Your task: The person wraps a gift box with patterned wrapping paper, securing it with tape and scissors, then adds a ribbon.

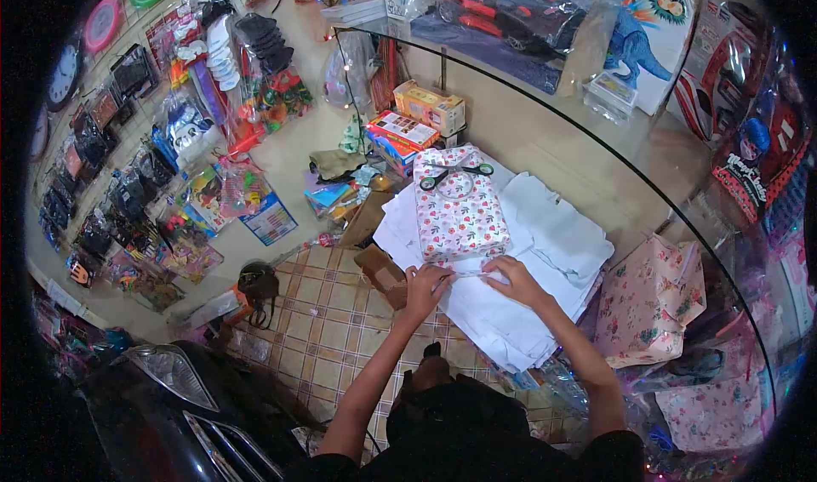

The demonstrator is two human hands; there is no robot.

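My left hand [426, 286] and my right hand [513, 281] are close together over the white paper sheets [511, 329]. Between their pinched fingertips runs a thin pale strip [466, 273]; its material is too small to make out. Just beyond the hands lies a box wrapped in floral paper [461, 227], white with red and pink flowers. On top of it rest dark-handled scissors [436, 178] and a clear ring [454, 188] that looks like a tape roll.
Small toy boxes [430, 106] stand behind the wrapped box. A glass shelf edge [587, 123] curves above, with a boxed red toy car [511, 14] over it. Pink floral packages [651, 303] sit at the right. A black motorcycle [162, 397] stands at lower left, and packaged goods hang on the left wall.
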